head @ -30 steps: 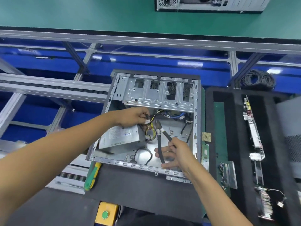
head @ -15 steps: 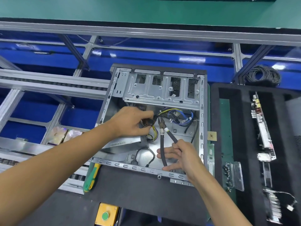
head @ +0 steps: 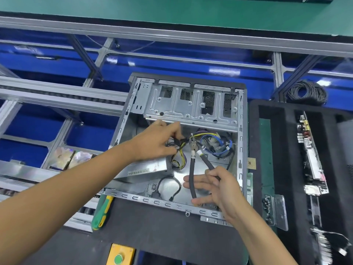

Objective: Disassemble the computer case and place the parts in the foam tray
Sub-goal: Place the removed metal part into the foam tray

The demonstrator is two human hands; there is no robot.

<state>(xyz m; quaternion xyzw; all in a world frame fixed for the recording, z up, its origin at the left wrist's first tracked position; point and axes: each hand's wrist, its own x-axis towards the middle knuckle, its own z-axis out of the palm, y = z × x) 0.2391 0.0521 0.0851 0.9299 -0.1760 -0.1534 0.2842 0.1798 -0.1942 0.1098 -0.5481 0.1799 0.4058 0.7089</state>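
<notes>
Left hand pinches wire bunch inside open computer case. Right hand grips black-handled cutters, maybe pliers, fingers partly spread.

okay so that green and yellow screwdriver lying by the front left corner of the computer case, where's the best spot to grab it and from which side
Grip the green and yellow screwdriver around its thick handle, coming from above and from the left. The handle lies in the open beside the grey metal computer case, while its far end runs under the case's front rail, so the shaft is hidden and cannot be gripped.
</notes>
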